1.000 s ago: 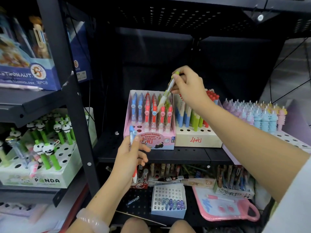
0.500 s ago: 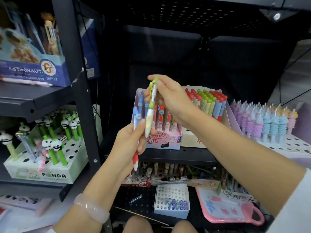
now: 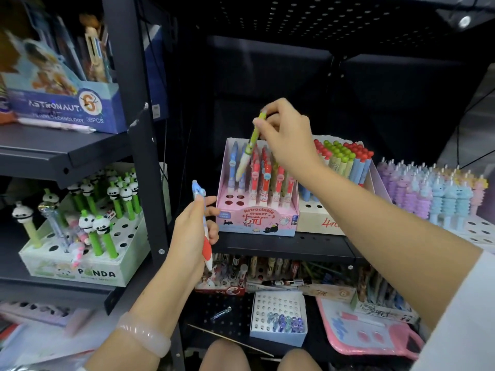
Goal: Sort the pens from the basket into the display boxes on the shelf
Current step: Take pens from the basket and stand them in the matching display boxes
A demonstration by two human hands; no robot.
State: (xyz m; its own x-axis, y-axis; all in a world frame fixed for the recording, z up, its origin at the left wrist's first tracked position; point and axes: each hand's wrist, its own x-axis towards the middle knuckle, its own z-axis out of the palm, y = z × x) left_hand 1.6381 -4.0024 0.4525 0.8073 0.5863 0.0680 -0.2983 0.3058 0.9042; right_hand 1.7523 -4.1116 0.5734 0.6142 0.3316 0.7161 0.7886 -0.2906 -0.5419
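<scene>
My right hand (image 3: 285,137) pinches the top of a green pen (image 3: 247,151), which hangs tip-down over the back rows of the pink display box (image 3: 257,223) marked "Retractable eraser". That box holds blue, red and green pens, with a few empty holes at its front left. My left hand (image 3: 191,236) stays lower left, in front of the shelf edge, gripping a blue pen (image 3: 198,192) and a red pen (image 3: 206,250) together. The basket is not in view.
A white box of red- and green-capped pens (image 3: 345,159) stands right of the pink box, then a tray of pastel pens (image 3: 434,188). A panda pen box (image 3: 80,266) is on the left shelf behind a black upright post (image 3: 144,156). More boxes fill the lower shelf.
My right hand has carried the green pen away from my left hand, up and right, back over the pink box. The view has tilted slightly.
</scene>
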